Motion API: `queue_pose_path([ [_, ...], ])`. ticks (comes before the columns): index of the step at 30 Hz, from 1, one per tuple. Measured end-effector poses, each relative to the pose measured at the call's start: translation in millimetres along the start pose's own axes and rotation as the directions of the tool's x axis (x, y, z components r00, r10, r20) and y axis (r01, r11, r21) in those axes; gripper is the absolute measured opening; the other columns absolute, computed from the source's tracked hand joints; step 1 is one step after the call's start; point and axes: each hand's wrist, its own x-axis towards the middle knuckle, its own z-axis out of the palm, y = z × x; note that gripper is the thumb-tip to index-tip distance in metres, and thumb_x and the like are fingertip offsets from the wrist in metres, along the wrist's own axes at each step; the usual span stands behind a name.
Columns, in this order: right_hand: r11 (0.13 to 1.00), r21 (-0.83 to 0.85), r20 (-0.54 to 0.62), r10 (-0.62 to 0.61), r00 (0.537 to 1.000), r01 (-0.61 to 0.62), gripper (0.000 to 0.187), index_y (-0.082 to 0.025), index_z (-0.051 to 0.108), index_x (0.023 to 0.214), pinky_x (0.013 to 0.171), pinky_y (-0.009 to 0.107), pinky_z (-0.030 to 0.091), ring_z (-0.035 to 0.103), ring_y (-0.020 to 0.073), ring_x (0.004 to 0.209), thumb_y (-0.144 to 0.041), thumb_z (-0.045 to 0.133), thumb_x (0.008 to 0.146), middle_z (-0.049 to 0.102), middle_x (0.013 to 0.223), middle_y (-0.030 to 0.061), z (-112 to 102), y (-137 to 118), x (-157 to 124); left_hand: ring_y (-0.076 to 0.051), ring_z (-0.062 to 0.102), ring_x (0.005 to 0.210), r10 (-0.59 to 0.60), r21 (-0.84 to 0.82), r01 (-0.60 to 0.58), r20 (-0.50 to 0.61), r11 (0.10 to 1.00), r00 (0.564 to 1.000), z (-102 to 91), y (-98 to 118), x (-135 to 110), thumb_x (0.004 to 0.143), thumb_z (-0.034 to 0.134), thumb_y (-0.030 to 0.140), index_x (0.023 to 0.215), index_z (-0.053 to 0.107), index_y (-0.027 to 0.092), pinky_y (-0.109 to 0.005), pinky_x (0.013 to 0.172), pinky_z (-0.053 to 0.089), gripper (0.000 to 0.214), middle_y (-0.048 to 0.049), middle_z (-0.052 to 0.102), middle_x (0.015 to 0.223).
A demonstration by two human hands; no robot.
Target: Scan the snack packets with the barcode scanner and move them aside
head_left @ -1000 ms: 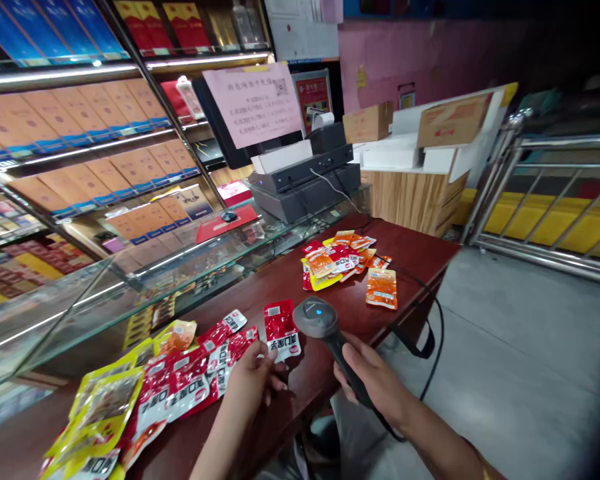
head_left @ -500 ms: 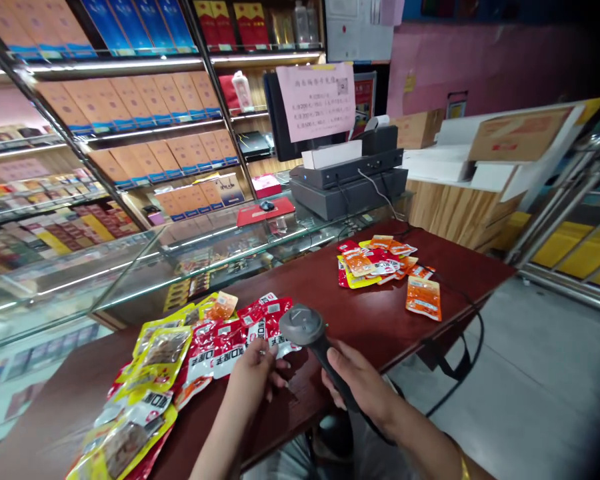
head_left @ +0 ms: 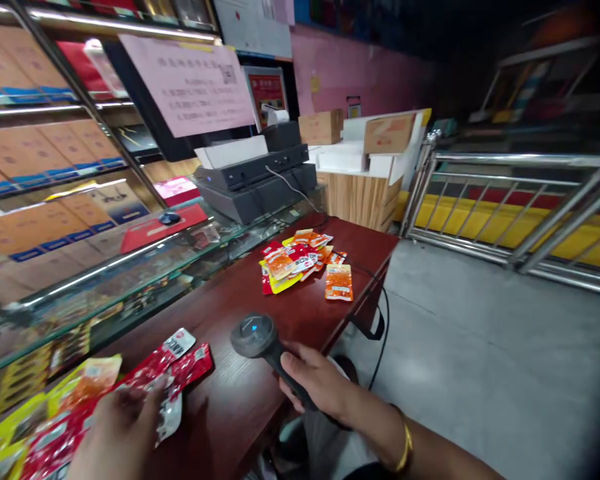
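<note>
My right hand (head_left: 316,387) is wrapped round the handle of a dark grey barcode scanner (head_left: 254,335), whose head with a small blue light hovers over the red-brown table (head_left: 260,300). My left hand (head_left: 117,433) sits low at the left, blurred, its fingers closed on a red snack packet (head_left: 170,415) at the edge of a heap of red and yellow packets (head_left: 55,427). Another red packet (head_left: 183,357) lies just beyond that hand. Farther along the table lies a second pile of orange, red and yellow packets (head_left: 300,261).
A glass display counter (head_left: 105,280) runs along the table's left side, with shelves of boxed goods behind it. A cash register and monitor (head_left: 253,177) stand at the far end. The scanner's cable (head_left: 383,327) hangs off the table's right edge. Metal railings (head_left: 520,213) stand to the right.
The view has swung right. My left hand has drawn back to the left with a red packet, away from the scanner. The scanner stays in my right hand.
</note>
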Motion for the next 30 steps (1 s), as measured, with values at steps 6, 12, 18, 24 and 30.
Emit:
queue_pose_path([
  [6,0.997,0.028,-0.216,-0.062,0.975,0.069,0.075,-0.018,0.059,0.121,0.043,0.019,0.033,0.040,0.0067,0.042,-0.079,0.062,0.079,0.051,0.056,-0.0088,-47,-14,-26,-0.024,0.071,0.081,0.382,-0.134,-0.362,0.187,0.922,0.905,62.5,148,-25,0.085,0.055,0.051,0.087,0.057,0.025,-0.029,0.067,0.047,0.027,-0.0046,0.073,0.083],
  [12,0.987,0.036,-0.446,-0.125,0.886,0.158,0.063,-0.018,0.056,0.119,0.041,0.020,0.032,0.040,0.0076,0.039,-0.072,0.059,0.086,0.052,0.054,-0.0084,-97,-20,-46,-0.024,0.067,0.097,0.690,-0.088,-0.688,0.189,0.720,0.698,113.0,259,-57,0.087,0.053,0.023,0.097,0.062,0.018,-0.033,0.081,0.046,0.014,-0.0124,0.072,0.104],
  [18,0.983,0.005,-0.519,-0.156,0.840,0.185,0.059,-0.019,0.056,0.102,0.041,0.021,0.032,0.037,0.0075,0.038,-0.075,0.060,0.083,0.051,0.051,-0.0083,-115,-34,-57,-0.036,0.065,0.106,0.691,0.088,-0.712,0.188,0.697,0.699,141.6,302,-72,0.094,0.043,0.021,0.105,0.062,0.007,-0.040,0.081,0.046,0.027,-0.0258,0.066,0.109],
  [24,0.987,0.003,-0.505,-0.136,0.852,0.159,0.058,-0.020,0.055,0.101,0.042,0.023,0.033,0.039,0.0090,0.039,-0.075,0.060,0.083,0.052,0.052,-0.0075,-114,-32,-56,-0.032,0.070,0.099,0.629,0.059,-0.663,0.263,0.747,0.732,139.3,301,-67,0.092,0.051,0.018,0.110,0.057,0.005,-0.035,0.074,0.043,0.023,-0.0280,0.067,0.106],
  [30,0.992,0.029,-0.470,-0.091,0.878,0.119,0.064,-0.018,0.055,0.116,0.043,0.022,0.030,0.040,0.0089,0.041,-0.072,0.062,0.083,0.051,0.055,-0.0075,-99,-22,-53,-0.030,0.069,0.105,0.515,-0.049,-0.541,0.394,0.839,0.762,117.7,256,-49,0.080,0.074,0.030,0.111,0.056,0.013,-0.031,0.078,0.043,0.040,-0.0195,0.070,0.112],
])
